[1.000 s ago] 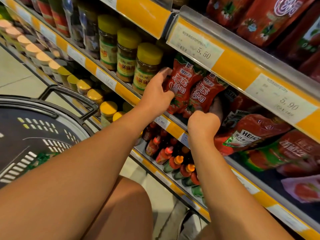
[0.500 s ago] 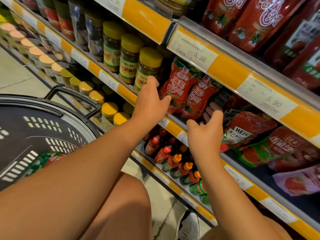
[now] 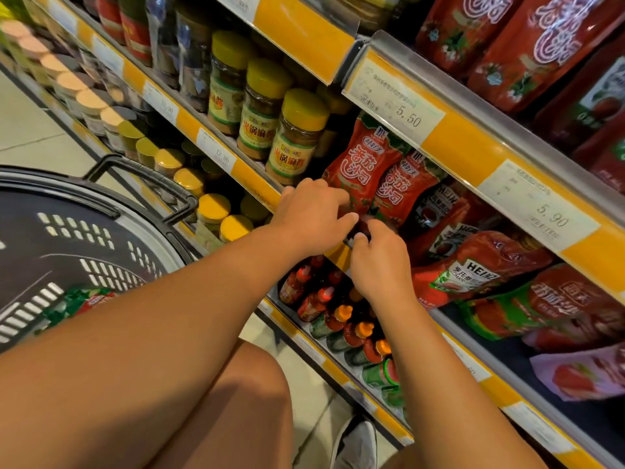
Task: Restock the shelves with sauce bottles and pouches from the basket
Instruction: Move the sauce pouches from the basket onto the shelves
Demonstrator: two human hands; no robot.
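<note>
At two o'clock, the shelf-edge price tag (image 3: 394,98) reads "5.50"; the next tag (image 3: 537,206), at three o'clock, reads "5.90". A lower tag (image 3: 218,155) at ten o'clock reads "12.00". The red ketchup pouch (image 3: 473,269) at three o'clock says "HEINZ".

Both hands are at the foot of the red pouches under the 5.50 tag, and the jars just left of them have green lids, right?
Not quite: the head view shows the jars have yellow lids. Both the left hand and right hand are indeed at the red pouches under the 5.50 tag.

Basket (image 3: 111,204) left of shelves, jars (image 3: 294,137) left of upright pouches (image 3: 365,164), bottles (image 3: 341,319) on shelf below
</note>
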